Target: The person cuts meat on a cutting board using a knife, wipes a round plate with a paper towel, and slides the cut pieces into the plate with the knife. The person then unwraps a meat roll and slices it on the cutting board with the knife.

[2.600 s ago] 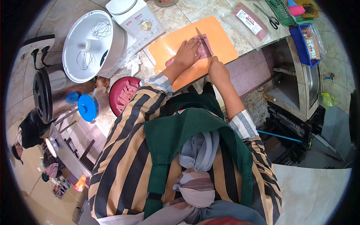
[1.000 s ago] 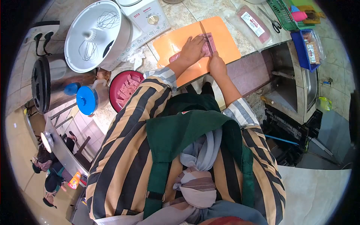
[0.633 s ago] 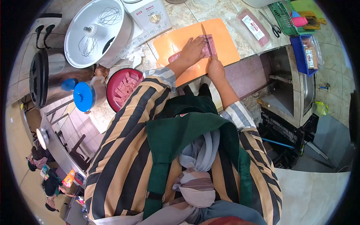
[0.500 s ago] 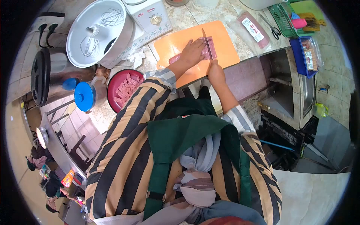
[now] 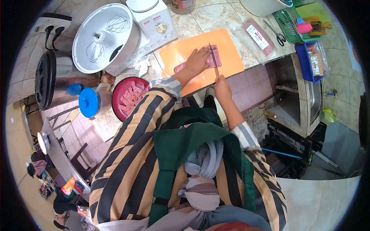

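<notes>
On an orange cutting board (image 5: 231, 50) lies a slab of pink meat (image 5: 217, 56). My left hand (image 5: 197, 61) presses on the meat with its fingers stretched forward, left of the blade. In my right hand (image 5: 222, 87), at the board's near edge, is the handle of a knife (image 5: 214, 63), whose blade lies across the meat. Part of the meat is hidden under my left hand. To the left, a red bowl (image 5: 115, 99) holds cut pink pieces.
A white mixer bowl (image 5: 79, 61) with whisks and a white Bosch appliance (image 5: 160, 19) stand behind left. A blue-lidded jug (image 5: 88, 102) is beside the red bowl. Packaged meat (image 5: 257, 37), scissors (image 5: 280, 38), a green basket (image 5: 284, 25) and a blue basket (image 5: 307, 63) are at right.
The whole view has shifted, with the board and counter items lower in it. Both hands stay at the meat, and the knife tilts slightly more at its handle end.
</notes>
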Available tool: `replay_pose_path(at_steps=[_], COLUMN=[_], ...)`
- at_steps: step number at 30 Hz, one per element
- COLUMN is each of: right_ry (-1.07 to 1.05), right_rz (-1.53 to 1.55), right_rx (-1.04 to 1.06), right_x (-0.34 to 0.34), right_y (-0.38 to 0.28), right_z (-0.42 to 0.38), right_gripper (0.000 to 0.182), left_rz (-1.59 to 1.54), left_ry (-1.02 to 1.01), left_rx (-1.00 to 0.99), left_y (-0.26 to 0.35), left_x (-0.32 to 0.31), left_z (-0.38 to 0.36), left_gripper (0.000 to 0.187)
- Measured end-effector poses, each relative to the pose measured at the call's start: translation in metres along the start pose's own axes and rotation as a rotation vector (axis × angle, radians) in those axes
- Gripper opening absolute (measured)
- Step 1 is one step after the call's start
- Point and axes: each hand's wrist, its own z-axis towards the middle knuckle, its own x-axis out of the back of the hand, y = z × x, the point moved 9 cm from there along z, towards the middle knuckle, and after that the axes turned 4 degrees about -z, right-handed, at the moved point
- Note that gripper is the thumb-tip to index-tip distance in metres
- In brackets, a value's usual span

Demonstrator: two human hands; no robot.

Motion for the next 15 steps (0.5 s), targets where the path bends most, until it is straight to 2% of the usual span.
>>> replay_pose_path(at_steps=[4,6,10,13,15], right_ry=[-0.023,-0.054,-0.037,0.064,0.058], right_rz=[-0.054,-0.055,-0.118,-0.038,-0.049], right_rx=[-0.028,0.037,0.029,0.042,0.100], right_x=[0.016,0.034,0.057,0.058,0.053], right_y=[0.011,0.004,-0.013,-0.027,-0.040], right_z=[-0.029,-0.026,-0.013,0.004,0.010], right_gripper=[0.024,0.024,0.023,0.032,0.050], left_rz=[-0.192,-0.243,-0.212,-0.216,-0.198], left_ry=[0.080,0.242,0.217,0.180,0.188], left_rx=[-0.024,-0.030,0.008,-0.036,-0.035], left_y=[-0.006,-0.015,-0.027,-0.018,-0.014], left_x=[0.008,0.025,0.025,0.021,0.019], left_z=[0.001,0.001,0.000,0.000,-0.002], left_gripper=[0.060,0.058,0.052,0.054,0.053])
